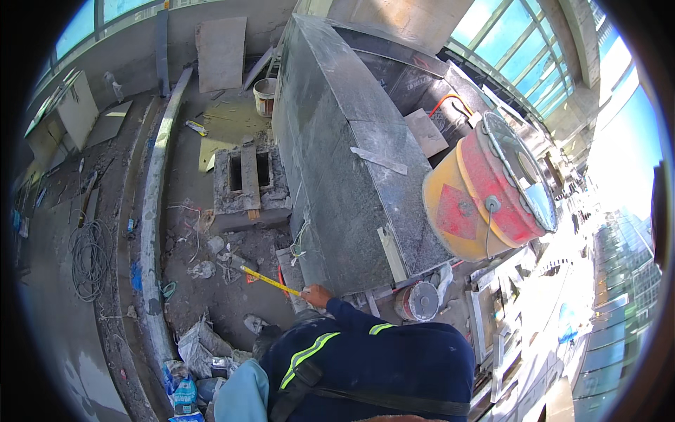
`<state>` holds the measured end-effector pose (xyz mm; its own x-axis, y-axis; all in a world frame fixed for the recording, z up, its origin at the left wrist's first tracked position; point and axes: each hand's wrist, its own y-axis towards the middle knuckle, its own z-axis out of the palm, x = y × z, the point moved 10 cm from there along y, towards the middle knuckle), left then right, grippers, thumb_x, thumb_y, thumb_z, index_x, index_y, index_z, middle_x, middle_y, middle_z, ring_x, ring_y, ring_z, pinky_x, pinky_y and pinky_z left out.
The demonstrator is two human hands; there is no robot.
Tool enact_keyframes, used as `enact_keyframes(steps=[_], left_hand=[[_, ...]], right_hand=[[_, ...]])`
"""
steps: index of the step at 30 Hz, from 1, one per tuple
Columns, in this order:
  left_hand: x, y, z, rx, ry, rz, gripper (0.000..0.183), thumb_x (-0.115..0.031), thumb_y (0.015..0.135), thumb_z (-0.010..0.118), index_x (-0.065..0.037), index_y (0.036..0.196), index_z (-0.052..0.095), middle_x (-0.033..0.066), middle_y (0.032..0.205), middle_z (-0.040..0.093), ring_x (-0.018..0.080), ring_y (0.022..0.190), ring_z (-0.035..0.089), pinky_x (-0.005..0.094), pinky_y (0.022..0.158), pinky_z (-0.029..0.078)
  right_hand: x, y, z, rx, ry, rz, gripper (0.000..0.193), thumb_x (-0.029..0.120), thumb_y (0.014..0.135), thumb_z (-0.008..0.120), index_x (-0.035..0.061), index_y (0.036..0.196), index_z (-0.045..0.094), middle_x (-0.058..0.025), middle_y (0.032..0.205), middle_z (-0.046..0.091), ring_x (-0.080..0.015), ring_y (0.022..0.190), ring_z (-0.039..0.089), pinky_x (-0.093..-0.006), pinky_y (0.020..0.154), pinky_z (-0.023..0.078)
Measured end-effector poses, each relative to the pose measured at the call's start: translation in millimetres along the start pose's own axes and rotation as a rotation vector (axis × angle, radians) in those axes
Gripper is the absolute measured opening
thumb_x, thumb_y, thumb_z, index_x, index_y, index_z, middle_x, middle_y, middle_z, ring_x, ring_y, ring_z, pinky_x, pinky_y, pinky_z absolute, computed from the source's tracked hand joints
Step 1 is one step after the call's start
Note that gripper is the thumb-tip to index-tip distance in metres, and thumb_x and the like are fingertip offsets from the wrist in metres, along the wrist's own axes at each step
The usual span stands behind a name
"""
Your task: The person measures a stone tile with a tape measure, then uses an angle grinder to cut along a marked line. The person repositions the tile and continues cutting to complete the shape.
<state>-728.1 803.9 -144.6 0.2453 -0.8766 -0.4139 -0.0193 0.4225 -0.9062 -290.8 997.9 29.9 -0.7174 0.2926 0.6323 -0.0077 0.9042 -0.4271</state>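
Note:
From a dark navy sleeve with a bright reflective band, my right hand [318, 295] reaches leftward, closed around one end of a tape measure [271, 280]. Its yellow, marked blade sticks out stiffly over the dirty floor, pointing up and left. Just above the hand rises the corner of a large grey stone-clad block [337, 232]. Below the blade a dusty shoe [254, 323] shows. My left hand is not in view.
A red and yellow drum [485, 190] stands on the block's right part. A lidded bucket [422, 301] sits below it. On the left lie a long pale pipe [151, 211], coiled cable [91, 250] and bags [204, 348]. A rough square opening [246, 172] is beside the block.

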Motion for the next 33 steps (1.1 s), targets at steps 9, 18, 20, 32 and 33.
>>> enact_keyframes(steps=[9, 18, 20, 32, 33], left_hand=[[-270.1, 48.9, -165.8, -0.285, -0.166, 0.302, 0.030, -0.036, 0.102, 0.055, -0.009, 0.113, 0.063, 0.0166, 0.113, 0.071, 0.0341, 0.099, 0.070, 0.0516, 0.076, 0.057], [-344.8, 88.4, -100.1, 0.040, -0.026, 0.311, 0.026, -0.035, 0.097, 0.065, -0.011, 0.107, 0.062, 0.0139, 0.106, 0.071, 0.0291, 0.092, 0.071, 0.0468, 0.073, 0.060], [-355.6, 105.4, -100.0, 0.048, 0.037, 0.237, 0.022, -0.033, 0.097, 0.063, -0.013, 0.106, 0.062, 0.0124, 0.106, 0.071, 0.0290, 0.092, 0.070, 0.0488, 0.073, 0.059], [-622.4, 215.6, -127.2, 0.037, 0.214, 0.112, 0.019, -0.033, 0.095, 0.062, -0.015, 0.102, 0.063, 0.0097, 0.101, 0.070, 0.0285, 0.089, 0.068, 0.0485, 0.071, 0.056], [-655.0, 225.6, -131.8, 0.040, 0.199, 0.167, 0.019, -0.032, 0.095, 0.062, -0.015, 0.101, 0.063, 0.0095, 0.101, 0.069, 0.0285, 0.088, 0.068, 0.0485, 0.071, 0.056]], right_hand=[[-21.6, 76.2, 37.4, -0.196, 0.119, 0.318, 0.043, 0.048, 0.094, 0.059, 0.0071, 0.090, 0.074, -0.0120, 0.079, 0.072, -0.0308, 0.076, 0.072, -0.0438, 0.073, 0.054], [11.7, 194.5, 99.7, 0.009, 0.030, 0.474, 0.054, 0.048, 0.089, 0.062, 0.0007, 0.111, 0.074, -0.0258, 0.123, 0.070, -0.0421, 0.116, 0.067, -0.0490, 0.099, 0.053], [34.0, 234.6, 102.9, 0.046, -0.070, 0.527, 0.050, 0.046, 0.090, 0.061, 0.0043, 0.114, 0.074, -0.0236, 0.125, 0.070, -0.0413, 0.116, 0.067, -0.0490, 0.100, 0.053], [229.0, 483.6, 13.5, -0.046, -0.019, 0.527, 0.048, 0.042, 0.090, 0.065, 0.0046, 0.119, 0.074, -0.0266, 0.125, 0.069, -0.0432, 0.120, 0.065, -0.0496, 0.104, 0.051], [243.0, 518.1, 13.7, 0.073, -0.137, 0.461, 0.053, 0.045, 0.089, 0.067, 0.0018, 0.119, 0.073, -0.0305, 0.123, 0.068, -0.0433, 0.122, 0.064, -0.0508, 0.105, 0.050]])
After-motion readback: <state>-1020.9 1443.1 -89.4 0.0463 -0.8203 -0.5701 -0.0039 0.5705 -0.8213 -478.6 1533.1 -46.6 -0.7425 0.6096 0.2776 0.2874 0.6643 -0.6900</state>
